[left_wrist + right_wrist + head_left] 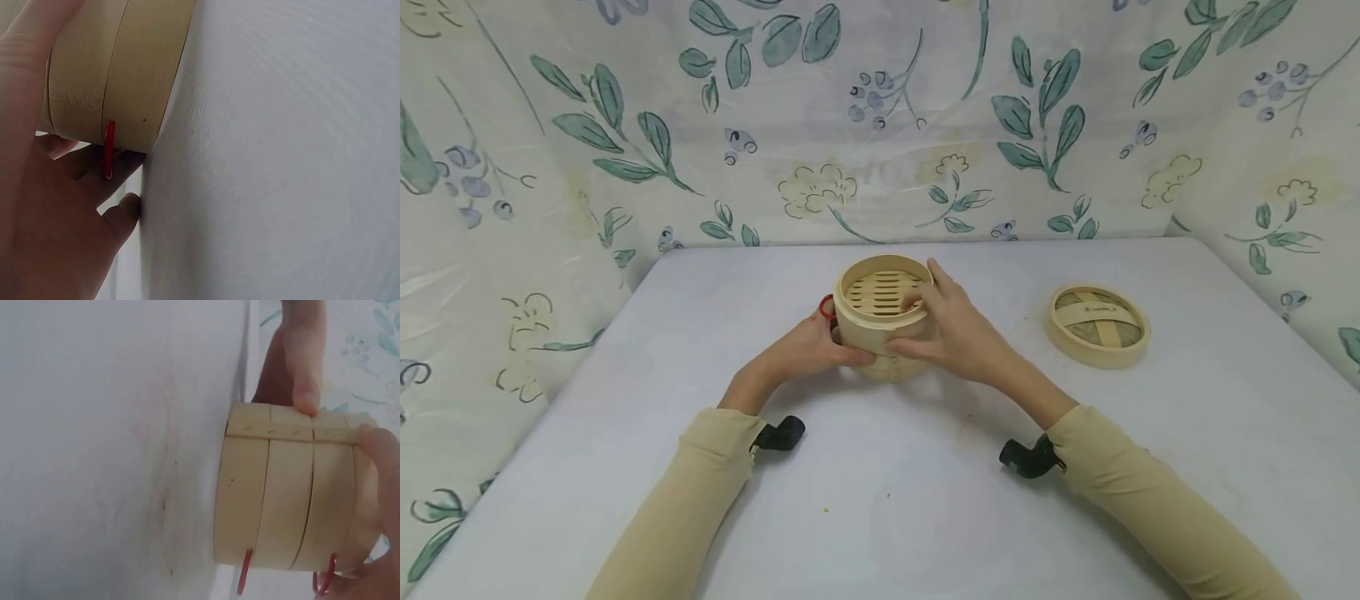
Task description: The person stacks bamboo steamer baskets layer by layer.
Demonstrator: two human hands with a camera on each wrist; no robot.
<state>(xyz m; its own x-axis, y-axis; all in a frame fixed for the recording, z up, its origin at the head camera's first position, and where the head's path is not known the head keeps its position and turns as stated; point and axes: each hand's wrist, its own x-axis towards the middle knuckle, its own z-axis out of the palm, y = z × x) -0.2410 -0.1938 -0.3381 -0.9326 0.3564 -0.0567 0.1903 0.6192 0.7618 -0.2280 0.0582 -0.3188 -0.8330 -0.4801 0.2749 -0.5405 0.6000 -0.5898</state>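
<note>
Two bamboo steamer baskets stand stacked on the white table. The upper basket [859, 330] has a slatted floor visible from above, and the lower basket [891, 370] is partly covered by the hands. My left hand [805, 346] holds the stack from the left, thumb across the front. From the right, my right hand [961, 333] grips the upper basket, its thumb on the front wall and a fingertip over the rim. Red loops hang on the sides; one red loop [109, 150] shows by the left fingers, another red loop [245, 572] on the lower basket.
A round bamboo lid [1097, 325] with a woven top lies to the right of the stack. Small crumbs [826, 510] dot the white tabletop [925, 517]. A leaf-patterned cloth [880, 167] hangs behind and beside the table.
</note>
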